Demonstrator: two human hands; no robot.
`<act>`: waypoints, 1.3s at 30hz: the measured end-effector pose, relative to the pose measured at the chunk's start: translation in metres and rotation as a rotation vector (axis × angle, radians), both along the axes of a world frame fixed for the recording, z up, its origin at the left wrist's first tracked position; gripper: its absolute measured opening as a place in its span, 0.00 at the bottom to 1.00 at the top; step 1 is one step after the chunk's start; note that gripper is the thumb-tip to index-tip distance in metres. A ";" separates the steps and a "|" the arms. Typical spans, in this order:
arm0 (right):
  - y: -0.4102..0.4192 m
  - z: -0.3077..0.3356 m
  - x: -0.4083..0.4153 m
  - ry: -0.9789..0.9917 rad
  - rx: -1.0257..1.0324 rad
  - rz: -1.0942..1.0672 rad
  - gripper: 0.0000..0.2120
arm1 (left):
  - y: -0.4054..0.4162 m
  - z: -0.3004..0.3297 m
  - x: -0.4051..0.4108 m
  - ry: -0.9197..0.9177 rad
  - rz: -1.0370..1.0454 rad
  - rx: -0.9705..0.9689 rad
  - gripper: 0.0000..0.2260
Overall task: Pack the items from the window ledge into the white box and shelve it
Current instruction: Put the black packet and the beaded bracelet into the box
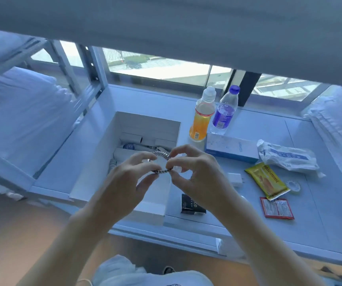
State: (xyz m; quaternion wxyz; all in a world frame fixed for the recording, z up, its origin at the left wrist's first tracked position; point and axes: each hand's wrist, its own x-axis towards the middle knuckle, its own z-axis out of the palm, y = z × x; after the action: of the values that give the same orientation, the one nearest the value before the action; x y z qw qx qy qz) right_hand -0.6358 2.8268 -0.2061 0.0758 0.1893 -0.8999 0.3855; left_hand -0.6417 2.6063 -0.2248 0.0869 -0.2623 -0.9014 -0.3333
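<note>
Silvery braided cable (161,162), wound into a small loop, is pinched from both sides by the left hand (128,172) and right hand (192,168), directly above the open white box (95,162), probably so it drops in without uncoiling. On the window ledge (310,223) beside the box, an orange bottle (202,118), a water bottle (224,112), a blue carton (231,148) and a yellow packet (267,180) are not yet packed.

Both hands raised together, left (133,174) and right (194,172) fingertips pinching
</note>
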 end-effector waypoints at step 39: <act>-0.148 -0.082 -0.088 -0.692 0.501 -0.052 0.42 | -0.138 -0.065 -0.027 -0.264 0.032 0.052 0.15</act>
State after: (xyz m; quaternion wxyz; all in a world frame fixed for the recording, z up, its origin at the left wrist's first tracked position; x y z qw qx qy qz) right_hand -0.7239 2.6785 -0.2880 -0.2691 0.0387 -0.9426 0.1938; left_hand -0.6689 2.4686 -0.2895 -0.0203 -0.1995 -0.9002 -0.3866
